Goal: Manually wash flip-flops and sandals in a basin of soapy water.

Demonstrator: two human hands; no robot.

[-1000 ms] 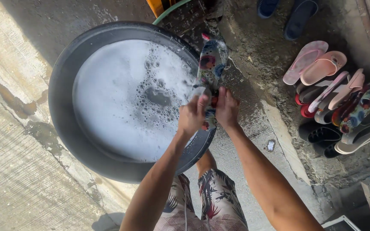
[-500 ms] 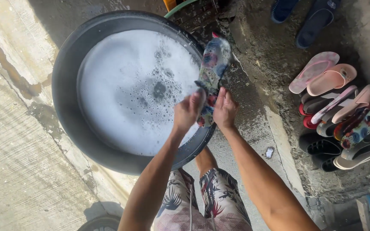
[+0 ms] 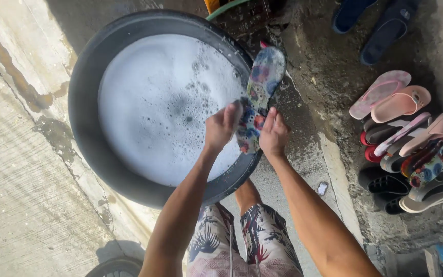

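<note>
1. Since the frame a second back, the view drifted: the basin [image 3: 85, 123] and the patterned sandal [image 3: 259, 95] sat slightly further right, and the sandal stood higher above the rim. Both hands kept their hold at its near end.
2. Far left: wet stained concrete floor [image 3: 21, 169], nothing in reach there.
3. Black basin was full of white suds [image 3: 155, 107], thickest at the left and bubbly toward the right rim.
4. Left hand [image 3: 222, 125] was curled, fingers pressed together against the sandal's near face, the thumb side holding something pale there; whether cloth or foam could not be told.
5. Sandal was at the basin's right rim, held tilted, toe end pointing away over the rim, heel end between the hands.
6. Right hand [image 3: 274, 134] backed the other face, fingers together and flat along the edge, thumb tucked.
7. Judgement: to scrub well, the right hand should brace firmly while the left works short strokes along the sole, keeping the sandal over the basin for runoff.
8. Far right: a pile of sandals [image 3: 411, 143] lay on dirty ground, well apart from the hands.
</note>
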